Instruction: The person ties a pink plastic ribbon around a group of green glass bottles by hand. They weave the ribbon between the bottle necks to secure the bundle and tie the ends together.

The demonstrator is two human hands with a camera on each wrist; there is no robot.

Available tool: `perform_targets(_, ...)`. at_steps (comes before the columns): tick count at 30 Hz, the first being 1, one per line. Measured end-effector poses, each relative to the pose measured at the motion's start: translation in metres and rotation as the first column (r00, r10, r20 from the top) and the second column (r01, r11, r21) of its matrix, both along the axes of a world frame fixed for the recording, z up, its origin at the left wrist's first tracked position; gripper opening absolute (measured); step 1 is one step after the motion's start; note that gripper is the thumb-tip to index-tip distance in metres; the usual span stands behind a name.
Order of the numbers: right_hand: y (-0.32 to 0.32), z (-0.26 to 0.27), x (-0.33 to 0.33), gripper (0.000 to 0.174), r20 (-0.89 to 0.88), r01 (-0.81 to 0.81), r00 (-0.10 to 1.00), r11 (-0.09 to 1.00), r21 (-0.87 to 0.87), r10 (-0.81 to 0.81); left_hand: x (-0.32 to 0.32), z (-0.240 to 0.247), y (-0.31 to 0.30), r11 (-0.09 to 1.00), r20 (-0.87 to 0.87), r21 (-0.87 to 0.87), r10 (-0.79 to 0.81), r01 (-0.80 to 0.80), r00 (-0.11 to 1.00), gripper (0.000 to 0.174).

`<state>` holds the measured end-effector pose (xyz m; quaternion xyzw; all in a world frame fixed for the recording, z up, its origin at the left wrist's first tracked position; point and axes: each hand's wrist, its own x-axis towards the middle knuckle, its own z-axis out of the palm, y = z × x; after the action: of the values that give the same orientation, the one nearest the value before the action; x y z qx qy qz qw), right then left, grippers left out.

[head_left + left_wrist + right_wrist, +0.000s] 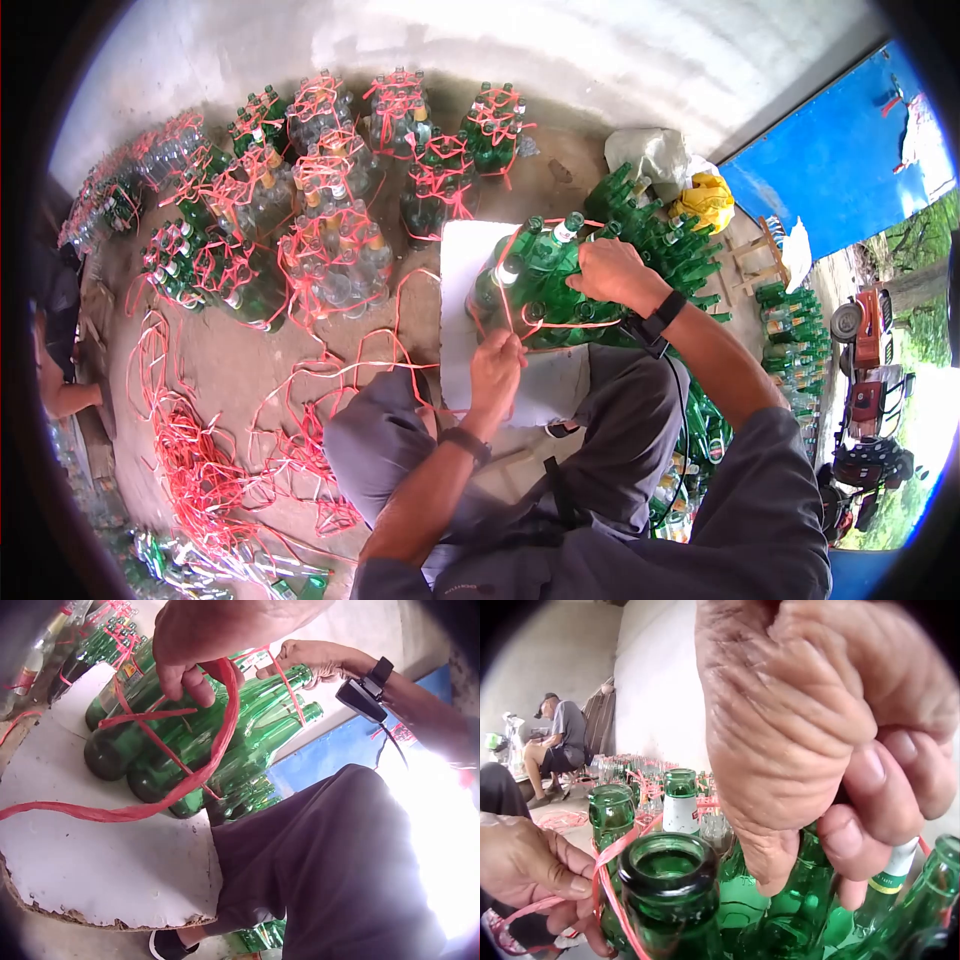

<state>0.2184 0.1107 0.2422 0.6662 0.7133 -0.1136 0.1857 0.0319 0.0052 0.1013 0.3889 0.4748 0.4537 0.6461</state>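
A cluster of green glass bottles [545, 252] stands on a white board [462, 350] in front of the seated person. Red plastic twine [217, 754] runs round and across the bottles. My left hand [497, 368] pinches this twine at the near side of the cluster, and a loose length trails from it over the board. On the far side, my right hand [618, 272] has its thumb and fingers curled round the neck of a green bottle [802, 874]. The open mouth of another bottle [667, 859] shows close to the right wrist camera.
Tied bundles of bottles [335, 255] stand along the wall at the left. A tangled heap of red twine [205, 460] lies on the floor. More loose green bottles [690, 250] stand at the right, near a yellow bag [706, 203]. Another person [566, 735] sits farther off.
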Motion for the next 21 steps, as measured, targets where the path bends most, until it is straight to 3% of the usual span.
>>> perform_targets(4, 0.002, 0.003, 0.000, 0.033, 0.044, -0.016, 0.999, 1.000, -0.008, 0.016, 0.000, -0.001, 0.004, 0.999, -0.049, -0.030, -0.013, 0.011, 0.999, 0.026)
perform_targets(10, -0.002, 0.000, 0.000, 0.032, 0.040, 0.008, 0.999, 1.000, 0.009, -0.009, 0.003, -0.003, 0.000, 0.999, 0.054, 0.032, 0.010, -0.012, 0.999, 0.027)
perform_targets(16, -0.004, -0.003, -0.002, 0.031, 0.096, -0.081, 0.992, 0.997, -0.010, 0.082, -0.005, 0.001, -0.001, 0.997, -0.063, -0.060, -0.052, 0.048, 0.997, 0.024)
perform_targets(21, -0.002, -0.002, 0.002, 0.030, 0.090, -0.094, 0.991, 0.996, -0.012, 0.095, 0.000, -0.004, 0.002, 1.000, -0.051, 0.000, -0.010, 0.010, 0.999, 0.025)
